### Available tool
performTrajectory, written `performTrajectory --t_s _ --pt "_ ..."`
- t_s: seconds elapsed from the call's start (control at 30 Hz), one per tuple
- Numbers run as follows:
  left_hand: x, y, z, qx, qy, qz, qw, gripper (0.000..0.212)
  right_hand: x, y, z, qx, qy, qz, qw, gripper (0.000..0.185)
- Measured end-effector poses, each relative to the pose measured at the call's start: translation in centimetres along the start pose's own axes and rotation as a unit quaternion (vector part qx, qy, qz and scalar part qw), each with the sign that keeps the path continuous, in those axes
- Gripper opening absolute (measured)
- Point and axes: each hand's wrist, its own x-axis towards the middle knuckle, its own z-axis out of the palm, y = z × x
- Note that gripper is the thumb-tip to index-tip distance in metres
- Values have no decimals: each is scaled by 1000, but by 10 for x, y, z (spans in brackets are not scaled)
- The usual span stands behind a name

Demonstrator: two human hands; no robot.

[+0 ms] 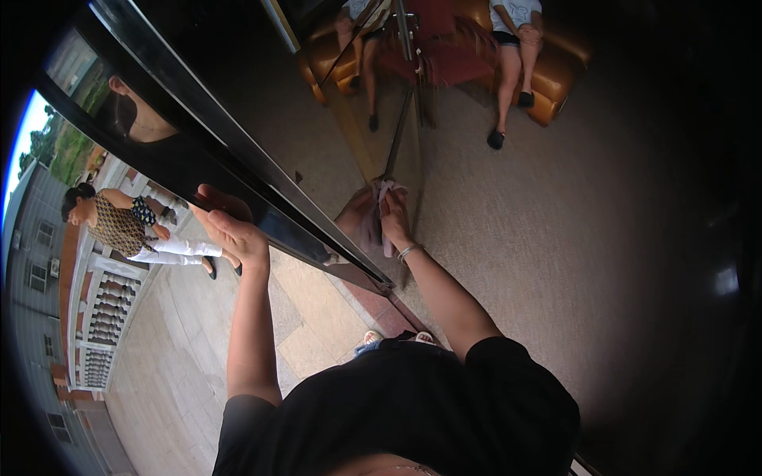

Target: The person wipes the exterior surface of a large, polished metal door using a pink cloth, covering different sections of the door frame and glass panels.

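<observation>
My right hand [395, 215] presses a bunched pale pink cloth [386, 238] against a glass surface, where a dimmer reflection of the hand and cloth shows to the left. A bracelet [411, 250] circles my right wrist. My left hand [233, 233] touches the lower edge of a dark glossy door panel [196, 156], with its thumb raised; whether the fingers grip that edge cannot be made out. The panel mirrors part of my neck and black top. Along it runs a metal door frame [238, 134].
Outdoors at left, a person [122, 223] walks on the tiled paving [178, 315] beside a white balustrade [110, 306]. Indoors, a person [512, 41] sits on an orange-brown sofa [550, 77] by a dark red chair [458, 59]. A reddish threshold [381, 312] lies by my feet.
</observation>
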Motion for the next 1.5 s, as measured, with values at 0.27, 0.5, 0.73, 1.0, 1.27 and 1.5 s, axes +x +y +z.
performTrajectory --t_s 0.27,0.5,0.73,1.0,1.27,1.5 --pt "-13 -27 2 5 15 2 1000 54 114 75 24 -5 16 79 997 26" --pt "-10 -24 2 63 39 26 997 56 -18 -18 8 25 27 44 998 23" --pt "-4 -2 8 18 55 12 998 59 -17 -122 -22 124 25 -9 992 25" --pt "-7 6 1 -35 -6 -27 999 59 199 -332 -86 34 118 -429 895 26" --pt "2 12 -10 -25 -13 2 1000 64 197 -326 -68 78 135 -370 916 24" --pt "16 36 -7 -11 -10 66 998 61 235 -362 -100 19 132 -430 893 23"
